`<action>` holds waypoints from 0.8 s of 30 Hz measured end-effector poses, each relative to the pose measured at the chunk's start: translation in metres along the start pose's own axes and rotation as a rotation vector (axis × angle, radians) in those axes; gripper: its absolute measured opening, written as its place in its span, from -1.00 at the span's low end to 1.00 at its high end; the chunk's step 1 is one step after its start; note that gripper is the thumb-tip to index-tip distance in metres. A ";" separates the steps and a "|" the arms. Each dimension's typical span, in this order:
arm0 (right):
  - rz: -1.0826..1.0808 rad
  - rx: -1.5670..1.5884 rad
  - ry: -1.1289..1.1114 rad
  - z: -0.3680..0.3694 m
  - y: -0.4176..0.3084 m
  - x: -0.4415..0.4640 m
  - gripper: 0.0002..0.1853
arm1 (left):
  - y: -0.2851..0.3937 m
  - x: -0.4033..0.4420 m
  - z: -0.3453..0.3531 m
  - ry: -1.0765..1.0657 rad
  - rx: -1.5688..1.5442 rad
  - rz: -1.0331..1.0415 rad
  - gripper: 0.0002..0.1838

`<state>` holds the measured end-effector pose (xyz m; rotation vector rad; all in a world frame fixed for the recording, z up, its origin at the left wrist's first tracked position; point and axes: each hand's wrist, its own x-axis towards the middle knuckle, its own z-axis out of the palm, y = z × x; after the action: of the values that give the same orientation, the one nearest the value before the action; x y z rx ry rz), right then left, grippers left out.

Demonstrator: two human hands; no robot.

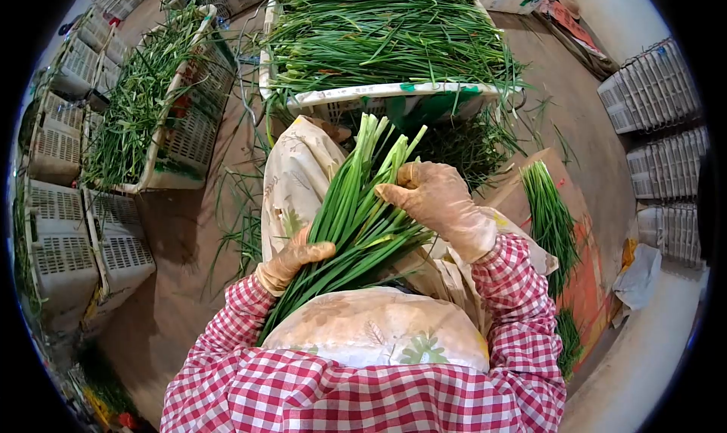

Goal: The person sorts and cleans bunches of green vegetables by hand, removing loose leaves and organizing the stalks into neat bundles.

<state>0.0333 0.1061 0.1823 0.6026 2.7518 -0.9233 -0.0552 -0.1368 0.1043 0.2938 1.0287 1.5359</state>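
Note:
A bundle of long green stalks (344, 206) lies slantwise over my lap, its pale ends pointing up and away from me. My left hand (294, 260), in a stained glove, is wrapped round the lower left part of the bundle, thumb on top. My right hand (439, 202), gloved too, is closed at the bundle's right side near the pale ends, thumb and fingers pinching some stalks. A light patterned apron (371, 323) covers my lap beneath the bundle.
Ahead stands a white crate (326, 98) heaped with green stalks. Another filled crate (163, 149) is at the left, beside stacked crates (64, 236). Tidy green bunches (549, 221) lie on a board at the right. More crates (651, 85) line the right wall.

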 end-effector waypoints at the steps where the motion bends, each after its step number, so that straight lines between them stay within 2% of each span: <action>1: -0.069 0.098 0.078 0.003 0.000 0.000 -0.49 | -0.010 0.001 -0.015 0.035 -0.074 -0.045 -0.33; 2: -0.073 0.097 0.073 0.000 0.000 -0.001 -0.49 | -0.013 0.001 -0.021 0.070 -0.146 -0.090 -0.40; 4: -0.011 0.305 -0.208 -0.015 0.004 -0.007 -0.55 | -0.023 -0.003 -0.036 0.072 -0.334 -0.060 -0.58; 6: -0.053 0.247 -0.203 -0.023 0.012 -0.014 -0.56 | -0.028 -0.002 -0.047 0.106 -0.535 -0.200 -0.59; 8: -0.049 0.329 -0.095 -0.028 0.016 -0.022 -0.59 | -0.029 0.000 -0.046 0.079 -0.519 -0.163 -0.60; 9: 0.067 0.507 -0.098 -0.028 0.016 -0.026 -0.68 | -0.030 0.001 -0.045 0.055 -0.495 -0.126 -0.62; 10: 0.070 0.505 -0.099 -0.031 0.016 -0.028 -0.68 | -0.030 0.002 -0.045 0.055 -0.499 -0.127 -0.62; 12: 0.081 0.733 -0.231 -0.041 0.024 -0.032 -0.74 | -0.030 0.002 -0.045 0.042 -0.576 -0.186 -0.63; 13: 0.001 1.088 -0.168 -0.037 0.037 -0.035 -0.72 | -0.034 0.001 -0.046 0.079 -0.461 -0.129 -0.64; 14: -0.070 1.253 -0.119 -0.045 0.042 -0.038 -0.72 | -0.034 -0.001 -0.045 0.079 -0.465 -0.131 -0.64; 16: -0.195 1.321 0.046 -0.060 0.063 -0.042 -0.70 | -0.029 -0.003 -0.041 0.017 -0.543 -0.193 -0.62; 17: -0.196 1.319 0.051 -0.069 0.067 -0.048 -0.70 | -0.031 -0.007 -0.036 0.053 -0.171 0.035 -0.58; 18: -0.101 0.628 0.439 -0.080 0.066 -0.057 -0.67 | -0.035 -0.007 -0.040 0.048 -0.169 0.034 -0.58; 19: -0.026 0.382 0.585 -0.087 0.065 -0.063 -0.67 | -0.041 -0.006 -0.047 0.087 -0.312 -0.037 -0.55; 20: -0.009 0.337 0.683 -0.096 0.067 -0.067 -0.66 | -0.043 -0.007 -0.049 0.129 -0.456 -0.109 -0.52; 22: 0.008 0.397 0.848 -0.108 0.074 -0.067 -0.65 | -0.046 -0.011 -0.049 0.155 -0.487 -0.090 -0.48; 24: 0.096 0.221 0.953 -0.116 0.086 -0.067 -0.64 | -0.049 -0.011 -0.049 0.098 -0.488 0.119 -0.43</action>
<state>0.1261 0.2181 0.2475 1.5368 3.3553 -1.1352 -0.0534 -0.1724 0.0435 -0.0634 0.6881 1.8671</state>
